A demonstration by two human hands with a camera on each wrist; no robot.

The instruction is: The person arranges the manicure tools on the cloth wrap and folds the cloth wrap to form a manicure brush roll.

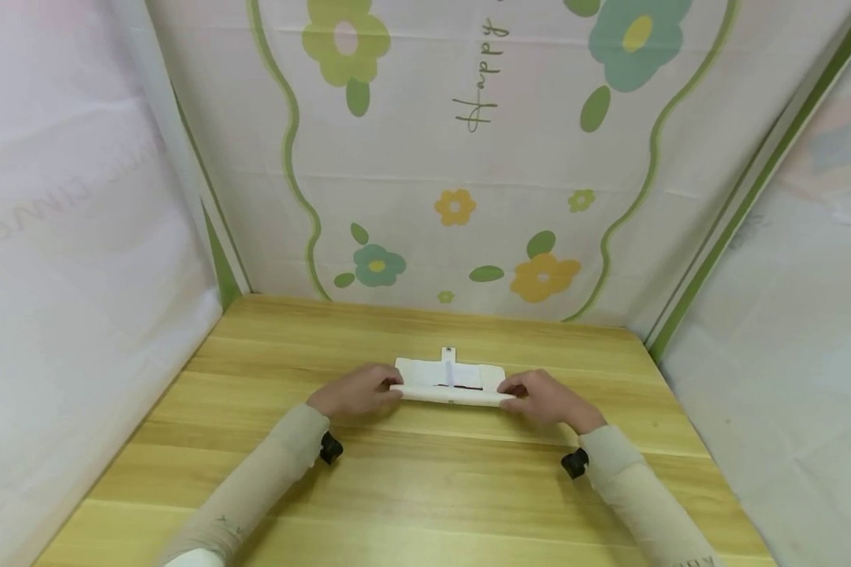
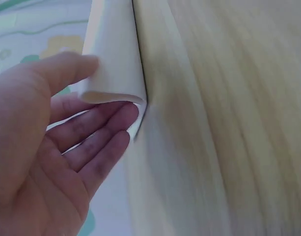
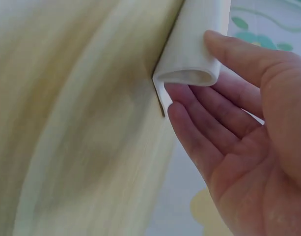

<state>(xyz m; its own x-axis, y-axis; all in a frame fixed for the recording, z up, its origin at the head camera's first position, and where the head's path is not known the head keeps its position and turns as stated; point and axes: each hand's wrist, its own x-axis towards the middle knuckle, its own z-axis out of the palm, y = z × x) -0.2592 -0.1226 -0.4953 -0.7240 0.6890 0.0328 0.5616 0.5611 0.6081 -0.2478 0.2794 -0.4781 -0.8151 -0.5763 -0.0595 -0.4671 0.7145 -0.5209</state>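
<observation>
A white folding case (image 1: 418,372) lies on the wooden table, its near side folded over into a rounded roll. From its far edge sticks out a short tab with a small metal snap (image 1: 448,351). At the left end of the roll, my left hand (image 1: 358,390) pinches the folded flap, thumb on the outside and fingers beneath the fold. My right hand (image 1: 542,396) grips the other end likewise. Both wrist views show the flap's open loop end-on, the left flap (image 2: 113,54) flatter than the right flap (image 3: 189,49). A thin dark red line shows inside, beside the roll.
The wood-grain table (image 1: 425,488) reaches a back wall of flowered cloth (image 1: 397,157). White cloth walls stand at left (image 1: 78,276) and right (image 1: 787,378). A small black device sits at each sleeve cuff.
</observation>
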